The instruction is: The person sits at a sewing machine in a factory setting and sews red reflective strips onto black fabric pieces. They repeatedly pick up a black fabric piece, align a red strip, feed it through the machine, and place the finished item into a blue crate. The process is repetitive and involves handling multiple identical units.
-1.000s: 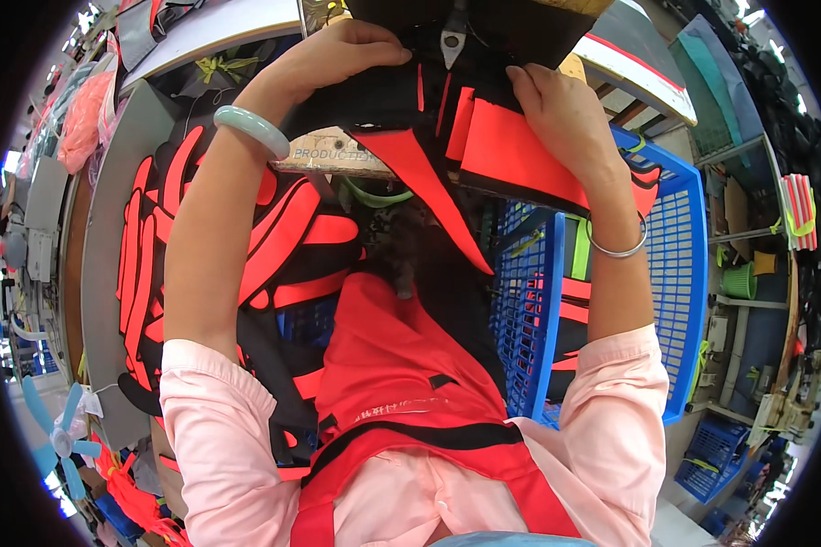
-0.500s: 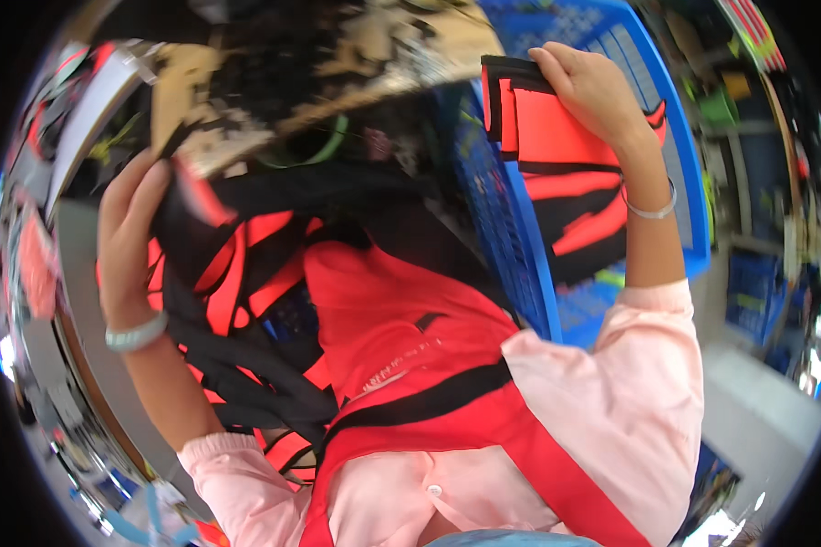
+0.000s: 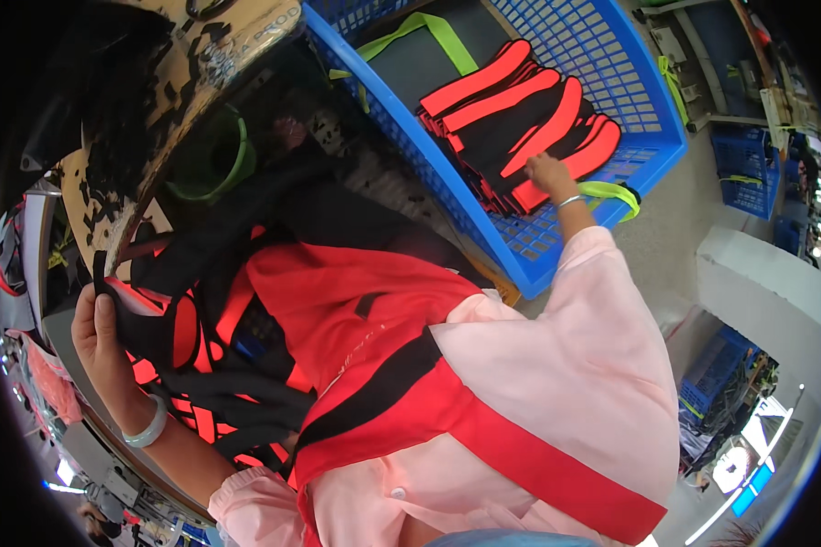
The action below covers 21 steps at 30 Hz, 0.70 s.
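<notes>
My left hand [image 3: 98, 333] pinches the edge of a black and coral fabric piece [image 3: 146, 314] at the left. Below it hangs a heap of similar black and coral pieces [image 3: 201, 419], beside my red apron [image 3: 337, 301]. My right hand [image 3: 549, 178] reaches into a blue plastic crate [image 3: 643, 82]. Its curled fingers are on the near edge of a stack of black pieces with coral curved stripes [image 3: 520, 114]. The fingertips are partly hidden against the stack.
A wooden worktop [image 3: 237, 55] strewn with black scraps stands at the upper left. Beneath its edge is a green hoop-like rim [image 3: 242, 169]. Yellow-green straps [image 3: 447, 41] lie in the crate. Another blue crate [image 3: 743, 173] and a pale block-like surface [image 3: 757, 278] are at the right.
My right hand has lowered the folded black and coral pieces into the crate, where they lie in a stack. My left hand still holds its fabric, and the view has swung right.
</notes>
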Each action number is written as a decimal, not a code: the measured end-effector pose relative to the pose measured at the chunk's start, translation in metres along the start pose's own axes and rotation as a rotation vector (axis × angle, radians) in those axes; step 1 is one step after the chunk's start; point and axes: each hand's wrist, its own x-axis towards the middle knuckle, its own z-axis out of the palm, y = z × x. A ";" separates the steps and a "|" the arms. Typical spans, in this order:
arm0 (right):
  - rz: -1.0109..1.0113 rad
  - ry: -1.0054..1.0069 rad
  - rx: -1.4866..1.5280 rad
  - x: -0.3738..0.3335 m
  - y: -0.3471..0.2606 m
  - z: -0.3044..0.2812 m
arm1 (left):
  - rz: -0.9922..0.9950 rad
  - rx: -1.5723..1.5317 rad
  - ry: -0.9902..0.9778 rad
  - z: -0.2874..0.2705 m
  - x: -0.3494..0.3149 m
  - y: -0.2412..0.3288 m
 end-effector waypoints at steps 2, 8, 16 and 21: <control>0.054 -0.105 0.153 -0.002 -0.009 0.009 | -0.001 0.007 -0.073 0.010 0.005 0.011; -0.031 0.571 0.638 0.021 -0.095 -0.112 | 0.162 0.345 0.004 0.077 0.003 0.055; -1.262 0.799 1.206 -0.101 -0.327 -0.374 | 0.359 0.322 -0.024 0.079 0.018 0.081; -1.396 0.539 1.123 -0.109 -0.388 -0.405 | 0.265 0.164 -0.025 0.056 0.027 0.079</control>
